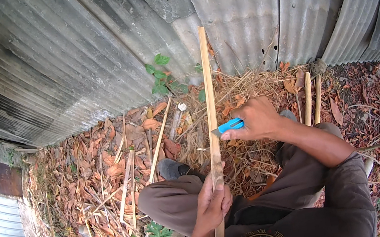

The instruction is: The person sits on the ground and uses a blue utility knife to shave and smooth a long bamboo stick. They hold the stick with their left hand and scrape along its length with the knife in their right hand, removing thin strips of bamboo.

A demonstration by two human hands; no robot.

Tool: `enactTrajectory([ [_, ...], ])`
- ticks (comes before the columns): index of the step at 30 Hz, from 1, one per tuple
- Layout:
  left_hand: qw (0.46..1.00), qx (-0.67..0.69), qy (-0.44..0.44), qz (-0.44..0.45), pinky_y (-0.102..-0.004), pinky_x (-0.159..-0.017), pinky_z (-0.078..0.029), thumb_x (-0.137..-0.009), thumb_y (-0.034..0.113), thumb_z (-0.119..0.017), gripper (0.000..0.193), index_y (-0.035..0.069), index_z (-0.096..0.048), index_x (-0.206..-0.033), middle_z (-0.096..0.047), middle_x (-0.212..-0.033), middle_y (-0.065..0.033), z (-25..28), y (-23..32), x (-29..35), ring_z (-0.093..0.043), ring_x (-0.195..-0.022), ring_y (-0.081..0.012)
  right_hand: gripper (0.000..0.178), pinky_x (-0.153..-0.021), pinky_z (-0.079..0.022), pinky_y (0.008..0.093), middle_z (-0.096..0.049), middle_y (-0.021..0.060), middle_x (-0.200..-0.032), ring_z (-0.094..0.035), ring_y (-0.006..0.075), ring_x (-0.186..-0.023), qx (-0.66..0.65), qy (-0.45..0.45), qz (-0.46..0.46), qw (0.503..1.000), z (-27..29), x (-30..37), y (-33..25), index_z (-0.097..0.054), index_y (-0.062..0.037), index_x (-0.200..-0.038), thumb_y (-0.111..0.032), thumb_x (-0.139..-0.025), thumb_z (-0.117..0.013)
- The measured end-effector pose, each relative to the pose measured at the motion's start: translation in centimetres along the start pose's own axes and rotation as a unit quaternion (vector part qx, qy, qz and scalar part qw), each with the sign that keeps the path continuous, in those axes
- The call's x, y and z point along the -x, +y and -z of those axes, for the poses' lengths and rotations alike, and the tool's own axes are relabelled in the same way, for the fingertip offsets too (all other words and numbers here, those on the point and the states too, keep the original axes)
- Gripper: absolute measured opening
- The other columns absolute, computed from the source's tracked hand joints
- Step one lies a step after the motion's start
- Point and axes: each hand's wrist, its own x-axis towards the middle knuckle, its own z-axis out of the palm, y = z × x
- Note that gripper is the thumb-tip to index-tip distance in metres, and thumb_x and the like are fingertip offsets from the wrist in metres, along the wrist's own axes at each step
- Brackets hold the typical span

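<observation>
Toward wall (240,13) points strip (208,90), long axis fore-and-aft; lower part clamped in left grip (213,199); right grip (255,119) alongside, clamped on knife (230,126).

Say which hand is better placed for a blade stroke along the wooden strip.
The right hand, most likely: it holds the blue cutter with its blade at the wooden strip. The left hand is wrapped around the strip lower down, so it seems better suited to steadying.
</observation>
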Motion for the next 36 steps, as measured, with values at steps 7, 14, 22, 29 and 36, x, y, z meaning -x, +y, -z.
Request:
enactTrajectory([
  [7, 1.000, 0.010, 0.010, 0.008, -0.0204, -0.045, -0.029, -0.103, 0.019, -0.041, 0.049, 0.004, -0.025, -0.146, -0.033, -0.057, 0.0022, -0.9, 0.2, 0.0, -0.028, -0.045, -0.0056, 0.072, -0.044, -0.044, 0.0415, -0.052, 0.0092, -0.045, -0.056, 0.0296, -0.042, 0.030, 0.059, 0.068, 0.996, -1.4, -0.9, 1.4, -0.060, -0.0101, -0.056, -0.080, -0.071, -0.054],
  [14, 0.994, 0.072, -0.055, 0.066, -0.0201, -0.044, -0.029, -0.103, 0.014, -0.039, 0.049, 0.007, -0.022, -0.148, -0.032, -0.059, 0.0023, -0.1, -0.5, 0.5, -0.028, -0.045, -0.0054, 0.082, -0.048, -0.047, 0.0432, -0.052, 0.0093, -0.044, -0.058, 0.0289, -0.044, 0.038, 0.093, -0.158, 0.982, -0.5, -4.3, 6.9, -0.063, -0.0067, -0.055, -0.084, -0.074, -0.045],
  [22, 0.986, 0.151, -0.051, 0.053, -0.0211, -0.044, -0.028, -0.104, 0.018, -0.039, 0.045, 0.008, -0.026, -0.146, -0.032, -0.058, 0.0022, 1.0, -0.1, 0.5, -0.027, -0.045, -0.0060, 0.079, -0.044, -0.046, 0.0406, -0.051, 0.0091, -0.042, -0.056, 0.0276, -0.040, -0.008, 0.059, 0.001, 0.998, -1.9, -1.1, 1.3, -0.064, -0.0083, -0.055, -0.083, -0.073, -0.049],
  [29, 0.974, 0.194, -0.080, 0.087, -0.0239, -0.047, -0.028, -0.104, 0.022, -0.039, 0.045, 0.010, -0.025, -0.146, -0.030, -0.055, 0.0031, 0.7, -0.2, 0.2, -0.026, -0.043, -0.0063, 0.080, -0.048, -0.048, 0.0432, -0.054, 0.0113, -0.046, -0.059, 0.0301, -0.046, 0.042, 0.105, -0.040, 0.993, -0.7, -3.3, 4.4, -0.065, -0.0070, -0.058, -0.085, -0.072, -0.049],
  [36, 0.955, 0.225, -0.118, 0.150, -0.0250, -0.048, -0.027, -0.104, 0.024, -0.038, 0.043, 0.010, -0.027, -0.144, -0.029, -0.053, 0.0039, 0.8, -0.7, 1.7, -0.024, -0.041, -0.0058, 0.089, -0.055, -0.048, 0.0452, -0.055, 0.0140, -0.047, -0.063, 0.0307, -0.055, -0.004, 0.091, -0.254, 0.963, 2.6, -5.2, 9.2, -0.063, -0.0031, -0.057, -0.086, -0.077, -0.037],
])
